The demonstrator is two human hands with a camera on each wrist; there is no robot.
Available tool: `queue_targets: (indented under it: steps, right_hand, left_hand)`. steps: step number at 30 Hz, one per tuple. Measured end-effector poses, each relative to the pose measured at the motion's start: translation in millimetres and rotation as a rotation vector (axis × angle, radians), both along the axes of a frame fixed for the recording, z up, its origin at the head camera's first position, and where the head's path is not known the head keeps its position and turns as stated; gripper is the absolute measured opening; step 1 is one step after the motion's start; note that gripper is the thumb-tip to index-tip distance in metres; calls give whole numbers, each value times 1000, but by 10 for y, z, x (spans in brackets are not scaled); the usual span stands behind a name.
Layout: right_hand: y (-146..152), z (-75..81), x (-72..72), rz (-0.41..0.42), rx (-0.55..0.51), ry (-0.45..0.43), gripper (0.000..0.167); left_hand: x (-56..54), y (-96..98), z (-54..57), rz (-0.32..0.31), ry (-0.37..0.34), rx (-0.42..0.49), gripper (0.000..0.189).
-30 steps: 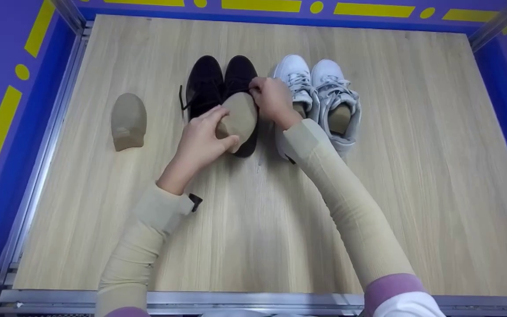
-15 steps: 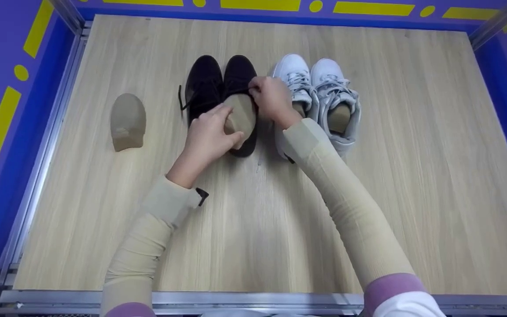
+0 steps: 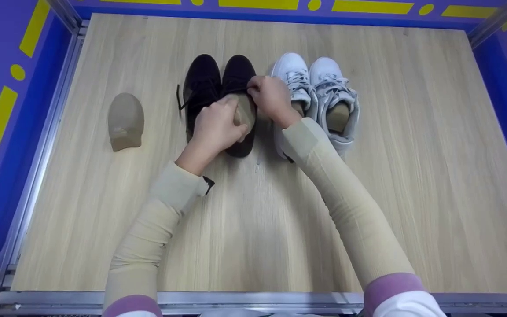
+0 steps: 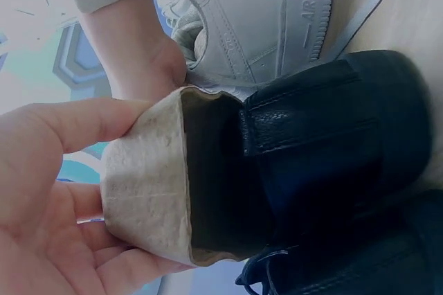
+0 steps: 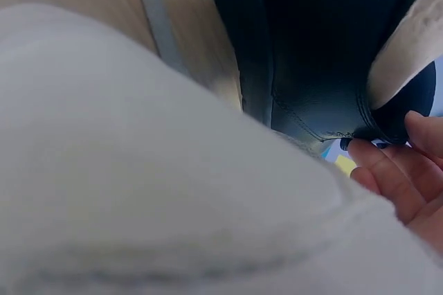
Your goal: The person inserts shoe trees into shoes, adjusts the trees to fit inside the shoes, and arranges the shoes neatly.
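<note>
My left hand [image 3: 216,127] grips a brown moulded-pulp shoe insert [image 4: 149,177], thumb on one side and fingers on the other. The insert's front sits inside the opening of the right-hand black shoe [image 3: 239,70], while its hollow rear end sticks out. At that shoe's right edge, my right hand [image 3: 273,97] pinches the rim of the opening [image 5: 360,125] between thumb and fingers. Touching it on the left is the other black shoe [image 3: 203,72], its lace hanging out to the side; my left hand partly covers its opening.
A second pulp insert [image 3: 126,119] lies on the wooden board [image 3: 253,229] at the left. Right of the black pair stand two white sneakers [image 3: 292,66] with brown inserts inside; my right hand and forearm partly cover the nearer one. Blue walls edge the board.
My left hand has moved right and slightly up, pushing the insert deeper into the black shoe, so less of it shows. My right hand stays in place at the rim.
</note>
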State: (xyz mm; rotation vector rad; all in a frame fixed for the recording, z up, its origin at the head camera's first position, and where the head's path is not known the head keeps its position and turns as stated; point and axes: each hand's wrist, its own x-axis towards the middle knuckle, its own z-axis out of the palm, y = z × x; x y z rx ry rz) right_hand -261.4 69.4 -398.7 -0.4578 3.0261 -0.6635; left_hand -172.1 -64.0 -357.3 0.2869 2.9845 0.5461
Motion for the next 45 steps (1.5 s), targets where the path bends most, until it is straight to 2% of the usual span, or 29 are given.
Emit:
queue_targets:
  steps: [9, 18, 21, 25, 28, 32, 45]
  right_hand:
    - [-7, 12, -6, 4, 2, 0, 18]
    - [-8, 8, -5, 5, 2, -13, 19]
    - [-6, 2, 0, 12, -8, -17, 19]
    - [-7, -2, 1, 14, -4, -13, 19]
    - [-7, 2, 1, 13, 3, -7, 19]
    - [-9, 14, -1, 16, -5, -8, 18]
    - [-5, 42, -25, 24, -26, -73, 19]
  left_hand:
    - [-134, 5, 42, -21, -66, -39, 63]
    - [-217, 21, 37, 25, -106, -46, 71]
    - [-211, -6, -23, 58, -94, 10, 75]
    - [-178, -76, -153, 85, -52, 164, 78]
    - [-159, -126, -238, 97, -50, 277, 79]
    - [-161, -139, -284, 118, -45, 333, 76]
    - [-328, -73, -248, 170, -110, 239, 74]
